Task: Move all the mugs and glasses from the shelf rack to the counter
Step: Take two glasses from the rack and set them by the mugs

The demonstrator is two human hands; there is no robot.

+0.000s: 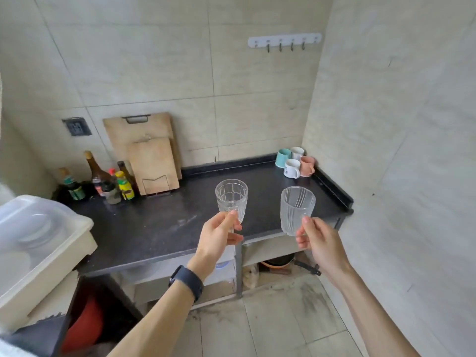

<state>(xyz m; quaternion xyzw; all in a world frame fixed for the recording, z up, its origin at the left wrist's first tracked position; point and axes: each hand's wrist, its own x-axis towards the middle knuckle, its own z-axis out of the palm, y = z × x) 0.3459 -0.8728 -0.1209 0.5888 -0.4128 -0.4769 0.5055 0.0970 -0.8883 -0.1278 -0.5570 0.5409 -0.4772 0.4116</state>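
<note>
My left hand (219, 235) grips a clear cut-pattern glass (231, 198) by its lower part, held upright above the front of the black counter (159, 222). My right hand (319, 243) pinches a frosted striped glass (296, 210) near its base, upright, above the counter's front right edge. Several mugs stand in the far right corner of the counter: a teal mug (282, 157), two white mugs (292, 168) (297, 152) and a pink mug (307, 166). The shelf rack is out of view.
Two wooden cutting boards (152, 155) lean on the back wall in a wire stand. Sauce bottles (110, 181) crowd the counter's back left. A lidded plastic dish box (38, 243) sits at left. A hook rail (284, 40) hangs on the wall. Pans lie under the counter.
</note>
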